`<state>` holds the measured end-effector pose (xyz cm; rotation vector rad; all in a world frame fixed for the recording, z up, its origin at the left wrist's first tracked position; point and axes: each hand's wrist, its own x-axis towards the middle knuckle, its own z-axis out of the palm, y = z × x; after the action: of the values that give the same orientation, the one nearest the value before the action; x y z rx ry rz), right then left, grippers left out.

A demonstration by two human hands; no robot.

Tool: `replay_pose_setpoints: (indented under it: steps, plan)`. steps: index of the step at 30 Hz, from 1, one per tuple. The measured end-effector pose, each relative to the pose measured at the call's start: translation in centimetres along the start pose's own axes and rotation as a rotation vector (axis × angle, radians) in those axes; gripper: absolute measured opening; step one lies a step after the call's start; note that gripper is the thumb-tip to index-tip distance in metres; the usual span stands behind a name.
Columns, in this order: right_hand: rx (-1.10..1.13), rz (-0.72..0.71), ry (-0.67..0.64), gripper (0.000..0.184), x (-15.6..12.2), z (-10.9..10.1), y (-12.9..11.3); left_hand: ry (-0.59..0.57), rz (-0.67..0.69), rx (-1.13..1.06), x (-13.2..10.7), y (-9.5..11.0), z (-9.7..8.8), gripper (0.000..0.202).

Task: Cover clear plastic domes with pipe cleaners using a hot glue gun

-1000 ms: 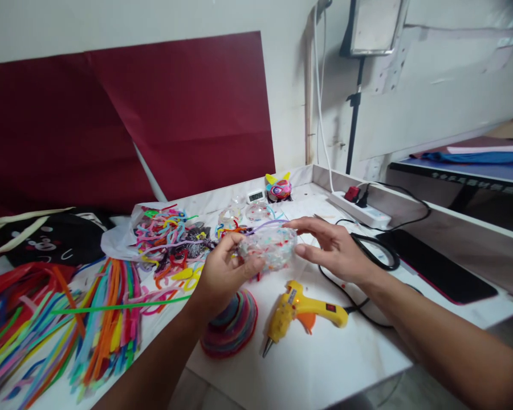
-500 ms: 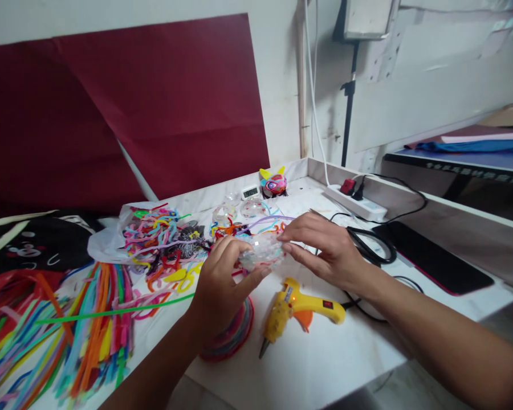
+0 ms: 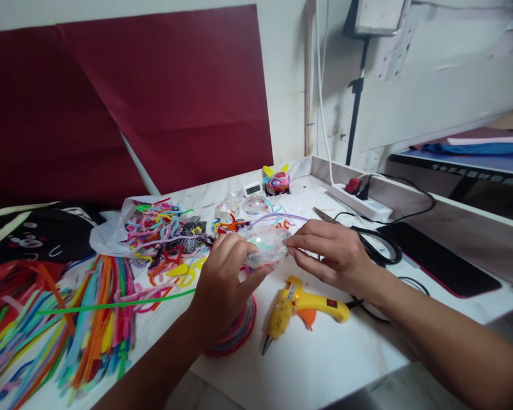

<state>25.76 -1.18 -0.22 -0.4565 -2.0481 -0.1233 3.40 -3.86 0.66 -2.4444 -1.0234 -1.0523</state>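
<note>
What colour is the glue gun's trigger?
The trigger is orange, seen best in the head view.

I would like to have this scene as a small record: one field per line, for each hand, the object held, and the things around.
Left hand: holds a clear speckled piece by its left side
Right hand: fingertips at the piece's right edge; pinching or only touching, cannot tell
Held object: rounded, see-through, above the white table
Below the hands: yellow glue gun, lying on its side; striped round object, partly hidden by the left hand
Left side: colourful strips
Right side: black phone, power strip
</note>
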Motion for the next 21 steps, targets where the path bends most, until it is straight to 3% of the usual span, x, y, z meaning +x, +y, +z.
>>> replay_pose_setpoints:
  steps: [15,21]
  plan:
    - [-0.017,-0.055,-0.083,0.016,-0.57,0.00,0.62,0.004,0.135,0.118,-0.15,-0.43,-0.32,0.012]
    - [-0.101,-0.132,0.006,0.018,-0.88,0.44,0.31,0.027,0.114,0.088,-0.39,-0.21,-0.08,0.012]
